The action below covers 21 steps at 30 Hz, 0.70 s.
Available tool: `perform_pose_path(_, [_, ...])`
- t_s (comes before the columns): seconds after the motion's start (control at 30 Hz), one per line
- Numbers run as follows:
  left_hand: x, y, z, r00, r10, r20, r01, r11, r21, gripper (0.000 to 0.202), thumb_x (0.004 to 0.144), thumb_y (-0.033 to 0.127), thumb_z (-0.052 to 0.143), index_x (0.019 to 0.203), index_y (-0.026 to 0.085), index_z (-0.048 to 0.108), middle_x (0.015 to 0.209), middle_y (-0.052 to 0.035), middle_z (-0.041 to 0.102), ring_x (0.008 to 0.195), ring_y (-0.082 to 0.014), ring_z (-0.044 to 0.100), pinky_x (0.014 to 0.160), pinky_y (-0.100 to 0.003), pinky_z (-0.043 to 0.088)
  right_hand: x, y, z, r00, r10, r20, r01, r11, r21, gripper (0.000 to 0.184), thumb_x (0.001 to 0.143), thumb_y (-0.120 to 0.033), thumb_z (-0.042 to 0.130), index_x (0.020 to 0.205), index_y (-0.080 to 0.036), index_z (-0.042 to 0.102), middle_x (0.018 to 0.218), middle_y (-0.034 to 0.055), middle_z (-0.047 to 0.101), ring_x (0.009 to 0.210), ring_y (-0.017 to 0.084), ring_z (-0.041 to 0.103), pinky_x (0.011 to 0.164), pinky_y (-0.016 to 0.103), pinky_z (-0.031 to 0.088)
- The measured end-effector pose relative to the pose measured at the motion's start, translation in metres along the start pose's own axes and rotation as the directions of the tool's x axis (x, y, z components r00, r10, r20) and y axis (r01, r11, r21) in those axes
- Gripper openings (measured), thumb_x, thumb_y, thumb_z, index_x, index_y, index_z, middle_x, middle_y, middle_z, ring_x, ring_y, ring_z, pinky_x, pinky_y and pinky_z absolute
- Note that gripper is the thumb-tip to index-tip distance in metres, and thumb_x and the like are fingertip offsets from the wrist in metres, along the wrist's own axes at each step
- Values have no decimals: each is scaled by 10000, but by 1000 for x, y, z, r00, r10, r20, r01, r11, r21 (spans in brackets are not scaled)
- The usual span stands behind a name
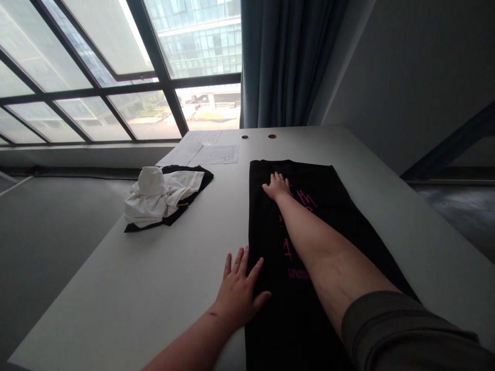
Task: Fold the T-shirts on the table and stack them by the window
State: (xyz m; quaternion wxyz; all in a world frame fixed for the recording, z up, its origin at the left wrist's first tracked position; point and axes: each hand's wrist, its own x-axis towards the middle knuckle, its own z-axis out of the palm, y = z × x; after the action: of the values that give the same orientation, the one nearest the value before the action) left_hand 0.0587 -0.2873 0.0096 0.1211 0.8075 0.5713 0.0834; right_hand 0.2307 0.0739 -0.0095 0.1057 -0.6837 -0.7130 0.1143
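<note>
a long black fabric garment (266,226) lies flat on the white, smooth-topped table (185,299), stretching away from you. your left hand (240,291) is open, fingers spread, across the garment's left edge, its thumb over the cloth. your right hand (277,185) is open, palm down, near the garment's far end. magenta printed lettering (287,249) runs along the garment, partly covered by your right forearm; you cannot read it whole. left of the garment sits a crumpled white-and-black cloth pile (149,201); beyond its far left corner, white paper sheets (221,154) carry writing too small to read.
</note>
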Motion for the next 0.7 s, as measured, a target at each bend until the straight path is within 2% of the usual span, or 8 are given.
perform_pose_path(0.13, [-1, -3, -5, 1000, 26, -5, -26, 998, -57, 779, 882, 543, 721, 1577, 327, 442, 1727, -134, 226, 1590, -400, 180, 1252, -683, 188, -15, 2, -7, 996, -59, -64, 63, 995, 75, 680, 988, -432, 472, 1606, -159, 397, 1743, 123, 157, 1599, 317, 124, 1280, 462, 168])
perform_pose_path(0.23, [-2, -5, -2, 997, -34, -62, 30, 997, -72, 662, 952, 481, 643, 1563, 304, 460, 1729, -120, 227, 1592, -382, 184, 1259, -657, 203, -50, 4, -11, 983, -165, -82, 171, 983, 61, 640, 994, -408, 502, 1599, -214, 425, 1748, 84, 146, 1608, 309, 83, 1280, 472, 174])
perform_pose_path(0.33, [-1, -5, 2, 990, -101, -97, 96, 994, -56, 631, 994, 436, 568, 1579, 240, 433, 1717, -144, 259, 1587, -367, 213, 1268, -635, 198, -106, 10, -14, 940, -342, -18, 341, 939, -27, 622, 991, -393, 528, 1590, -245, 447, 1749, 60, 160, 1614, 308, 59, 1285, 503, 138])
perform_pose_path(0.4, [-1, -5, 4, 989, -104, -102, 101, 994, -34, 650, 988, 428, 571, 1587, 228, 419, 1704, -146, 293, 1584, -364, 227, 1271, -631, 185, -151, 17, -16, 903, -428, 29, 429, 900, -83, 565, 1013, -375, 482, 1560, -235, 499, 1746, 60, 176, 1615, 319, 47, 1287, 532, 106])
perform_pose_path(0.53, [0, -2, 3, 990, -89, -107, 89, 996, -4, 647, 974, 399, 589, 1585, 253, 431, 1691, -123, 334, 1576, -361, 249, 1273, -621, 176, -239, 32, -22, 892, -448, 67, 453, 887, -90, 586, 1023, -357, 445, 1594, -226, 448, 1721, 91, 254, 1601, 325, 148, 1280, 563, 140])
perform_pose_path(0.7, [-4, 1, -2, 991, -72, -115, 72, 997, -2, 597, 966, 362, 601, 1543, 250, 492, 1652, -130, 405, 1558, -359, 290, 1264, -622, 193, -330, 38, -28, 856, -508, 96, 511, 860, -3, 616, 987, -350, 517, 1593, -263, 449, 1721, 92, 243, 1596, 341, 169, 1265, 621, 159])
